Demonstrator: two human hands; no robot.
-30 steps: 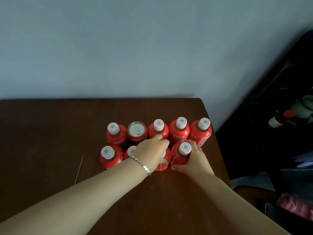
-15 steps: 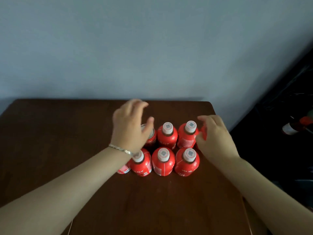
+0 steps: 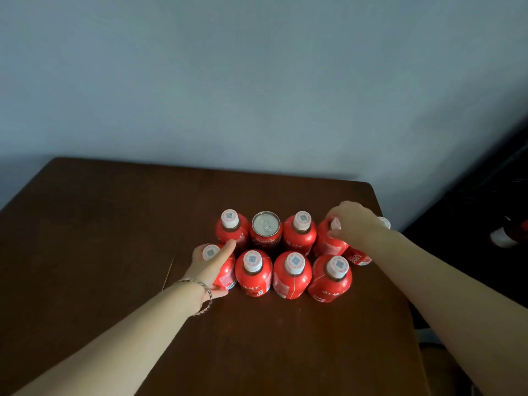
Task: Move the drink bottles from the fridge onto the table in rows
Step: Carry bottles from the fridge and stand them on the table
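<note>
Whereas half a second ago both hands hovered spread and empty, the left hand (image 3: 207, 271) now wraps the front-row end bottle (image 3: 227, 275) and the right hand (image 3: 354, 221) curls over the neck of a back-row bottle (image 3: 328, 245) — each standing on the worktop (image 3: 114, 252). With the other bottles (image 3: 291, 277) packed in two rows between the hands, this reads as final squaring-up — not a fresh delivery.

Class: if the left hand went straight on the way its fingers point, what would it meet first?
Probably the back-left bottle: the left hand, gripping the front-left bottle, points toward it, though depth is unclear.
</note>
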